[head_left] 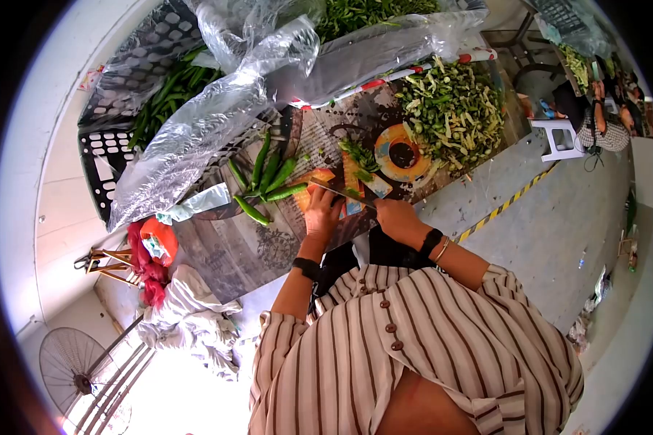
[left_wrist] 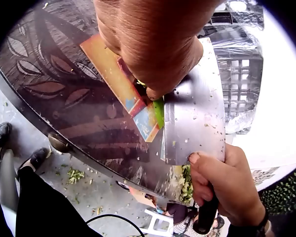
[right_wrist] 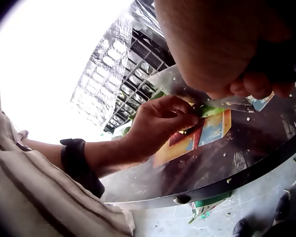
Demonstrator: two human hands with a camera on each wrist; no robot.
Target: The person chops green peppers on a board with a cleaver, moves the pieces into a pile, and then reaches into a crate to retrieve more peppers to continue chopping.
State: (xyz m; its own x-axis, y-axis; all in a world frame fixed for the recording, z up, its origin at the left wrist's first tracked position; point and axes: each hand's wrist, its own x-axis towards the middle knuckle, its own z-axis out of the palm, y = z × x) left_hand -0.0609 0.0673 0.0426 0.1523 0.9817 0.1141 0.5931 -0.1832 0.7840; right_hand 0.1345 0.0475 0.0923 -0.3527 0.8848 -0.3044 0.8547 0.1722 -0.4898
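Observation:
My right hand (head_left: pixel 403 223) grips the dark handle of a cleaver (left_wrist: pixel 195 113), whose broad blade stands right beside my left fingers. With curled fingers my left hand (head_left: pixel 321 217) holds a green chili pepper (left_wrist: pixel 159 112) down, most of it hidden under the hand in the left wrist view. Under the pepper is an orange and blue printed board (right_wrist: pixel 214 131) on the table. Several whole green chilies (head_left: pixel 268 174) lie just beyond the left hand. Sliced green pieces (head_left: pixel 361 158) sit past the blade, and a large heap of chopped chilies (head_left: pixel 453 116) is at the right.
A black crate (head_left: pixel 94 163) with whole chilies (head_left: pixel 170 94) stands at the back left, draped with clear plastic (head_left: pixel 196 145). More greens (head_left: pixel 370 18) fill a lined container behind. A white stool (head_left: pixel 559 139) and other people are off to the right; the table edge is close to my body.

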